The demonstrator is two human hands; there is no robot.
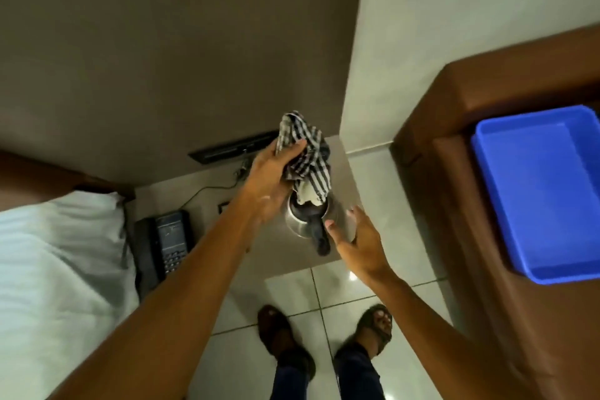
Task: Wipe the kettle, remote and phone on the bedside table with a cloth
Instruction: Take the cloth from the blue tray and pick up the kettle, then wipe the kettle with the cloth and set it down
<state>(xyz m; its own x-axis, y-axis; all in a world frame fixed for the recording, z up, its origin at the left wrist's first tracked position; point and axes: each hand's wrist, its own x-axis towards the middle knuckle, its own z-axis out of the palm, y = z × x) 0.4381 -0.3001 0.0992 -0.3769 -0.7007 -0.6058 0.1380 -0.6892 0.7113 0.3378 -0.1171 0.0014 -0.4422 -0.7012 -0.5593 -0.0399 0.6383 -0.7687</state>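
A steel kettle (302, 221) with a black handle stands on the bedside table (341, 169). My left hand (272, 172) is closed on a checked grey and white cloth (308, 153), which hangs over the kettle's lid. Just right of the handle, my right hand (357, 237) has its fingers spread, its thumb close to the handle, holding nothing. A black desk phone (165, 243) lies on the left part of the table by the bed. I see no remote; my left forearm hides the middle of the table.
A bed with white sheets (58, 269) is at the left. At the right, a blue plastic tray (539, 191) rests on a brown padded seat (454, 101). A cable (207, 188) runs along the table's back. My sandalled feet stand on the tiled floor (324, 302).
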